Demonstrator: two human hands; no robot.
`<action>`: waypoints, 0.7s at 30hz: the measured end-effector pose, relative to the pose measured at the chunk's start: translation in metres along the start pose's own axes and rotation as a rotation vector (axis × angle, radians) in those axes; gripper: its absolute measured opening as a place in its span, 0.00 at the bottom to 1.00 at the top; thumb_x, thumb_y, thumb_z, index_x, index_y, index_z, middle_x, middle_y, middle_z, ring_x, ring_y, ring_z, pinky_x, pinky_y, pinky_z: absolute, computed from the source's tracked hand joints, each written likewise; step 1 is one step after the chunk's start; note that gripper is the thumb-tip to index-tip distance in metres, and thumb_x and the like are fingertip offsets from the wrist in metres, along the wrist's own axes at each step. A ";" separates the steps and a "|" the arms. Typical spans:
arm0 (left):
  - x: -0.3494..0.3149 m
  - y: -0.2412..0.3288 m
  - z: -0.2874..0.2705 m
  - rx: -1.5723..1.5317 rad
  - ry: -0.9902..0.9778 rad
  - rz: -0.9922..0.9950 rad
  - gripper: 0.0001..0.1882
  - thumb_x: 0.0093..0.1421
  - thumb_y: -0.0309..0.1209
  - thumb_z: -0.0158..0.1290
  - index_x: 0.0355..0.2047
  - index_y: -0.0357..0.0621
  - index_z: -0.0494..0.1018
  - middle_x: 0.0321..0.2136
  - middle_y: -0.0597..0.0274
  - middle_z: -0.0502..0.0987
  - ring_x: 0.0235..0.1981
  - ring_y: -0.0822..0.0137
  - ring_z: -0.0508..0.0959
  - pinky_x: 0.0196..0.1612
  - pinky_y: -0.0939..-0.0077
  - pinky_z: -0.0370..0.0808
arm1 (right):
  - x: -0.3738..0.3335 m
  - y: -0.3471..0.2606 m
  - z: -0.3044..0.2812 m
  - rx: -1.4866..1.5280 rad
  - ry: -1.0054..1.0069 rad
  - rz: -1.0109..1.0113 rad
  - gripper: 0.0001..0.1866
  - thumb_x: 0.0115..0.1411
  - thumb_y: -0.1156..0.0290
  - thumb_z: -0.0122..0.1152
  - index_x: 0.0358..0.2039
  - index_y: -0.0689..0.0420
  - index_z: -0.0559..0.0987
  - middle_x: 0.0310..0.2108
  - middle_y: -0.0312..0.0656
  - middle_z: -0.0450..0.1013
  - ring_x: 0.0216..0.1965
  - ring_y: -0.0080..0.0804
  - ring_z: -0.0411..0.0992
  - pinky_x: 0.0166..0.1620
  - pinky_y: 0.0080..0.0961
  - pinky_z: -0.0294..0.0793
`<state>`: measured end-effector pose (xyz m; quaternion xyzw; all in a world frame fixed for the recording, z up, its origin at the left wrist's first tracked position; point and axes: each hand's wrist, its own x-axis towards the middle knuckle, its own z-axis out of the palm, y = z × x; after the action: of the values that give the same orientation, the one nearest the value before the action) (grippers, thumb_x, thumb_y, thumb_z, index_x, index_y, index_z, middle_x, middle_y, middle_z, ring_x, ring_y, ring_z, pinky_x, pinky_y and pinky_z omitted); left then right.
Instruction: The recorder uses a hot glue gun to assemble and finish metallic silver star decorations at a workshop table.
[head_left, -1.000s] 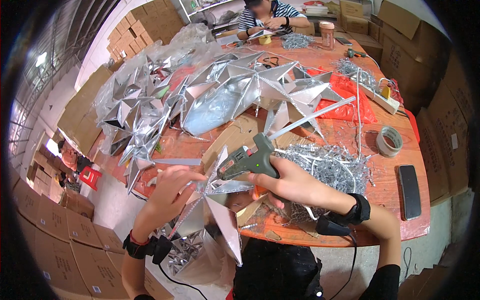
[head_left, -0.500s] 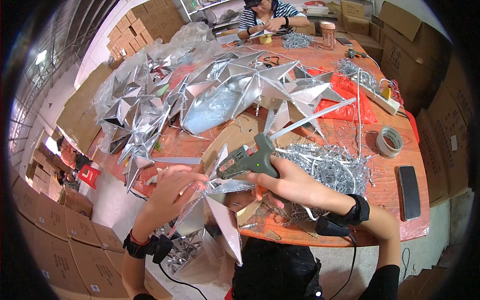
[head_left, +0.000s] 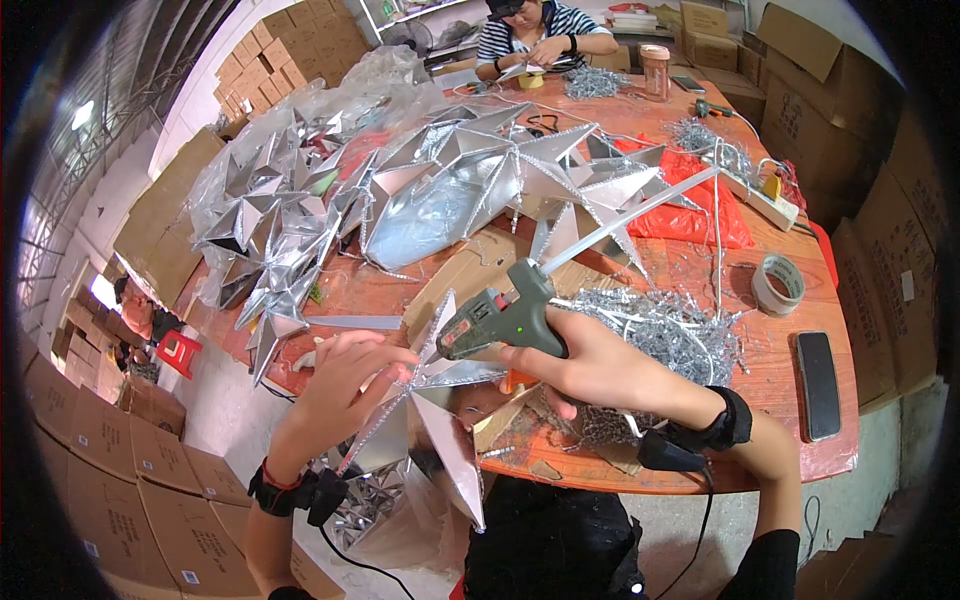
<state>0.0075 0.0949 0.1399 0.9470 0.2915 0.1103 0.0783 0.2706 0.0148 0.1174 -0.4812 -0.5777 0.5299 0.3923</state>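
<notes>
My right hand (head_left: pixel 600 362) is closed round the handle of a dark green hot glue gun (head_left: pixel 505 320). A long translucent glue stick (head_left: pixel 630 222) sticks out of its back end, and its nozzle points down toward the middle of a silver folded star (head_left: pixel 445 440). The star leans over the near table edge, with a strip of silver beaded trim along its ridges. My left hand (head_left: pixel 345 385) pinches the star's left side, close to the nozzle. What lies right under its fingertips is hidden.
Silver stars (head_left: pixel 280 220) heap across the table's left and middle. Silver tinsel (head_left: pixel 650 345) lies beside my right hand. Tape (head_left: pixel 778 285) and a phone (head_left: pixel 820 385) are at the right. A co-worker (head_left: pixel 545 40) sits at the far end; cartons (head_left: pixel 150 490) stand at left.
My right hand and the glue gun have shifted slightly to the right, with the nozzle drawn a little away from my left fingers. My left hand and the star have hardly moved.
</notes>
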 end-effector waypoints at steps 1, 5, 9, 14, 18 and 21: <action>0.000 0.001 0.000 -0.009 0.001 -0.003 0.10 0.62 0.34 0.43 0.40 0.52 0.72 0.34 0.68 0.74 0.47 0.62 0.66 0.52 0.65 0.53 | -0.001 -0.002 0.000 0.009 0.010 -0.011 0.22 0.58 0.60 0.54 0.38 0.70 0.67 0.22 0.43 0.73 0.12 0.22 0.67 0.17 0.20 0.68; 0.001 0.000 0.001 -0.003 0.003 0.003 0.10 0.62 0.35 0.43 0.40 0.51 0.72 0.34 0.68 0.74 0.47 0.63 0.66 0.52 0.65 0.52 | -0.004 -0.007 -0.003 0.024 0.054 0.017 0.21 0.58 0.60 0.54 0.37 0.69 0.67 0.20 0.41 0.71 0.12 0.22 0.67 0.17 0.20 0.67; 0.002 0.001 0.001 0.000 -0.002 0.003 0.10 0.61 0.34 0.43 0.40 0.51 0.73 0.33 0.68 0.74 0.46 0.63 0.66 0.52 0.65 0.53 | -0.005 -0.010 -0.007 -0.025 0.089 0.041 0.18 0.60 0.62 0.53 0.37 0.68 0.67 0.23 0.39 0.71 0.12 0.19 0.65 0.16 0.18 0.63; 0.001 -0.001 0.001 0.009 -0.006 0.015 0.10 0.61 0.34 0.43 0.39 0.50 0.73 0.33 0.67 0.73 0.46 0.63 0.66 0.51 0.65 0.53 | -0.006 -0.014 -0.008 -0.004 0.119 0.035 0.19 0.59 0.61 0.54 0.37 0.67 0.66 0.20 0.36 0.67 0.12 0.19 0.65 0.16 0.18 0.61; 0.000 -0.001 0.001 0.006 -0.001 0.012 0.10 0.61 0.33 0.43 0.39 0.50 0.73 0.34 0.64 0.73 0.46 0.63 0.66 0.51 0.65 0.53 | -0.006 -0.015 -0.010 -0.024 0.117 0.037 0.19 0.60 0.61 0.54 0.37 0.68 0.65 0.20 0.36 0.66 0.12 0.19 0.65 0.16 0.18 0.61; 0.000 0.000 0.000 0.001 -0.006 0.006 0.10 0.61 0.33 0.43 0.39 0.50 0.73 0.34 0.64 0.73 0.46 0.62 0.66 0.51 0.65 0.53 | -0.005 -0.011 -0.010 -0.013 0.117 0.012 0.19 0.60 0.62 0.54 0.37 0.68 0.65 0.21 0.36 0.66 0.12 0.19 0.65 0.16 0.18 0.61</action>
<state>0.0075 0.0953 0.1396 0.9482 0.2885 0.1075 0.0785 0.2802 0.0126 0.1302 -0.5172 -0.5543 0.4994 0.4193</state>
